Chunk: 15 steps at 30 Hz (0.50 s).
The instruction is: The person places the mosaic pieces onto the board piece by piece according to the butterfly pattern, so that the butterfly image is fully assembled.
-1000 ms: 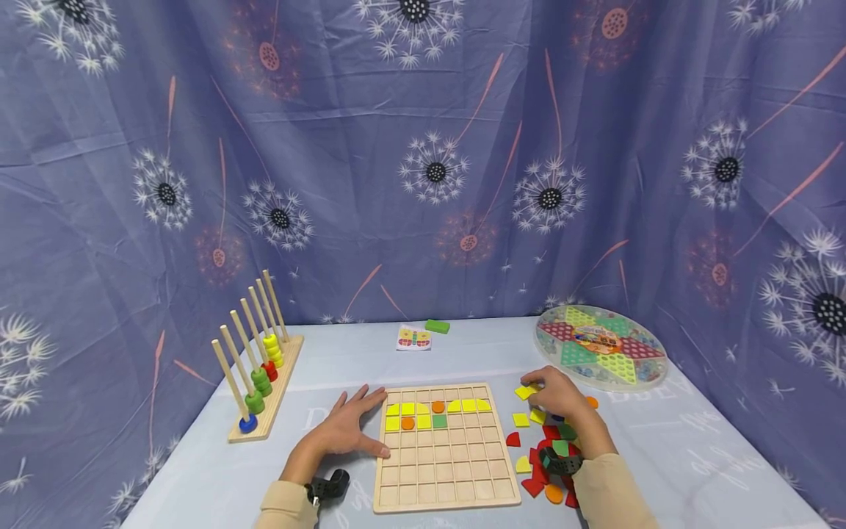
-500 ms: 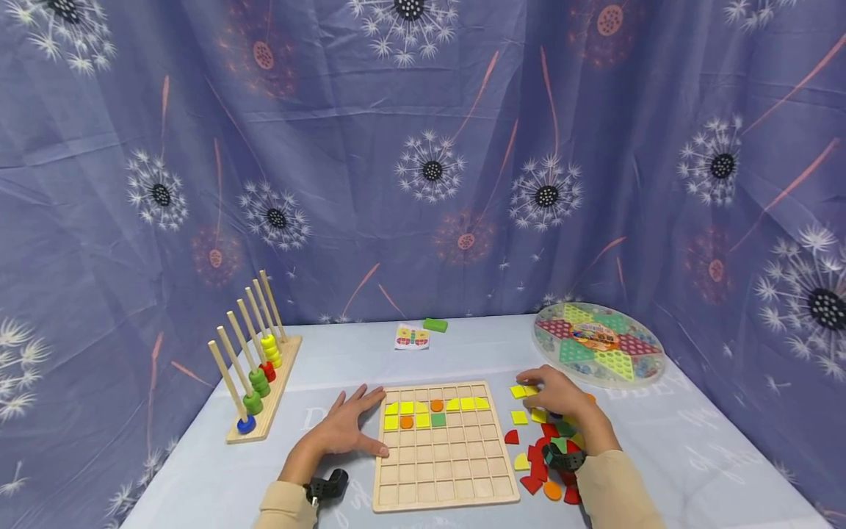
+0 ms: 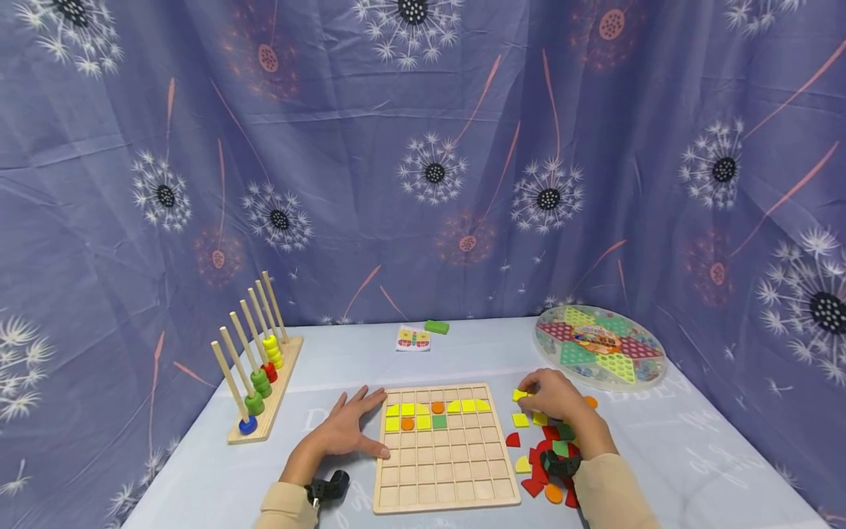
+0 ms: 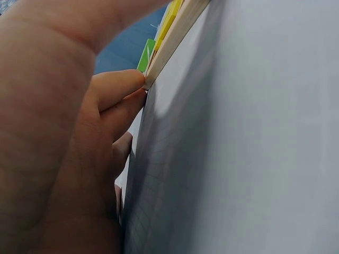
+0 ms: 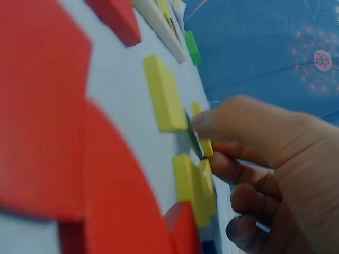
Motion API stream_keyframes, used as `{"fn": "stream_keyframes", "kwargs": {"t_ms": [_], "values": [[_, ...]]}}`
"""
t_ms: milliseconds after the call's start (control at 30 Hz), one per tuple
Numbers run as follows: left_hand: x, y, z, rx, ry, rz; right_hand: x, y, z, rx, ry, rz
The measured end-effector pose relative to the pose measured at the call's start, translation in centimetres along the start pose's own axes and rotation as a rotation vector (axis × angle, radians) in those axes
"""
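Head view: pinching yellow square tile (image 3: 520,395) in right hand (image 3: 554,394), right of wooden grid board (image 3: 444,470), with left hand (image 3: 346,430) spread at its left edge, could drop it or nudge nearer yellow tile (image 3: 521,420) through shallow fingertip hold or crowding.

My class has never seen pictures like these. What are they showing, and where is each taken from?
There is no robot here: a person works with two bare hands. The wide picture looks forward and down from a camera on the head; the two close ones come from the left and right wrists.

On the table lies a wooden grid board with coloured tiles in some cells. Loose pieces lie right of it. Beyond are a picture card, a green block and a round game board; a peg rack with rings stands left.

The left hand rests spread against the grid's left edge. The right hand is at a yellow tile; whether it pinches one is unclear.
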<state>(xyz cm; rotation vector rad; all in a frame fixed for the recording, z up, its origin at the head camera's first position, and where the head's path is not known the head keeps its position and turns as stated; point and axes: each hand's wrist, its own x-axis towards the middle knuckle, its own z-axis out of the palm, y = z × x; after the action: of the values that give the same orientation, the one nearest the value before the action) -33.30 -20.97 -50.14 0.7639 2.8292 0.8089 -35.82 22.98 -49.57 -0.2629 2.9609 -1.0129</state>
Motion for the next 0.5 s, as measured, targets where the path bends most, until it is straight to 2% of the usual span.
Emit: {"fn": "stream_keyframes", "kwargs": {"t_ms": [100, 200, 500], "values": [[0.1, 0.1, 0.0, 0.000, -0.002, -0.008, -0.1, -0.5, 0.0, 0.044, -0.009, -0.027], [0.1, 0.1, 0.0, 0.005, 0.002, -0.023, 0.1, -1.3, 0.2, 0.089, -0.036, -0.088], [0.0, 0.1, 0.1, 0.019, 0.000, -0.035, 0.4, -4.5, 2.1, 0.135, -0.180, -0.234]]}}
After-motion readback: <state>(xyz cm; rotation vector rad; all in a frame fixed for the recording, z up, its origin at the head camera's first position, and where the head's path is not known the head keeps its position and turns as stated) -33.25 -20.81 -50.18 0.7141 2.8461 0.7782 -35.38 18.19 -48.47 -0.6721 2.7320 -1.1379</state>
